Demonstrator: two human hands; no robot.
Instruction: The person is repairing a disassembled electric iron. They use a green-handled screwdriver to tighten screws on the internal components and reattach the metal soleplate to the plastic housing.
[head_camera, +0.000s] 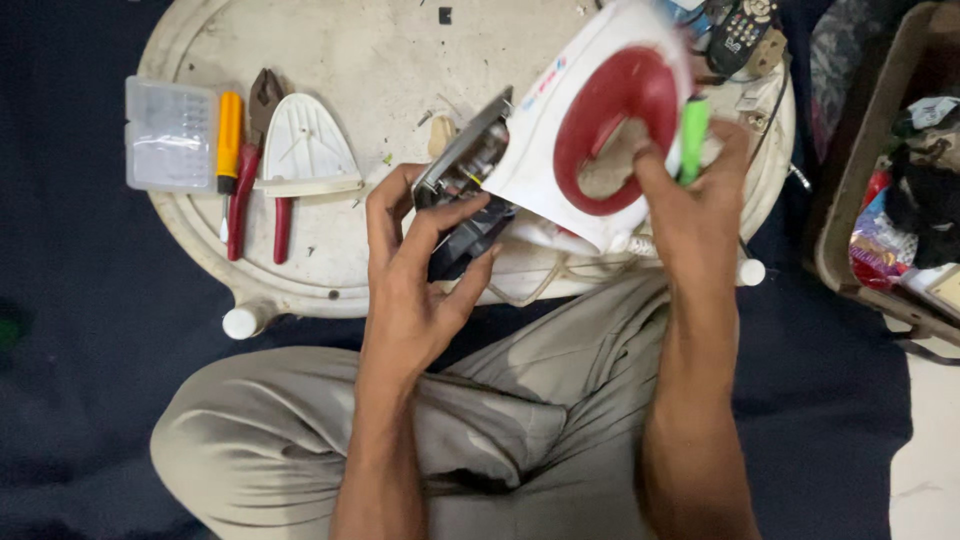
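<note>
A white clothes iron (560, 140) with a dark red handle (610, 120) lies tilted on its side over a low white oval table (340, 60). My left hand (420, 270) grips the iron's back end, fingers around the metal soleplate edge (465, 150) and a black part (470, 240). My right hand (690, 200) holds a green-handled tool (692, 140) and rests against the iron's handle. The tool's tip is hidden.
On the table's left lie a clear plastic parts box (170, 135), a yellow-handled screwdriver (229, 140), red-handled pliers (258, 180) and a white iron-shaped cover (305, 145). A remote control (740, 35) sits at the top right. A tray of clutter (900, 200) stands at the right.
</note>
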